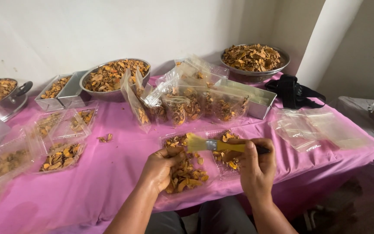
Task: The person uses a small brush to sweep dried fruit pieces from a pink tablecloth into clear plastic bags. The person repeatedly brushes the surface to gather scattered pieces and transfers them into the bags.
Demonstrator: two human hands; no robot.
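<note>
— Two hands at the near edge of the pink tablecloth [109, 173]: what does each hold?

— Right hand [256, 167]: fingers closed round the yellow handle of a small brush [213, 145], bristles pointing left. Left hand [161, 169]: cupped and closed on orange dried slices [187, 175], resting in a clear plastic tray [195, 167] just below the bristles. The hands are close together, not touching.

— And around them?

— Behind the tray, filled clear pouches [191, 106] leaning against a metal tin [262, 108]. Farther back, two round metal bowls [115, 78] heaped with the same slices, one left of centre, one at the right rear. Left: more clear trays [61, 138], partly filled. Right: empty plastic bags [317, 128], and a black strap [293, 91] beyond them.
</note>
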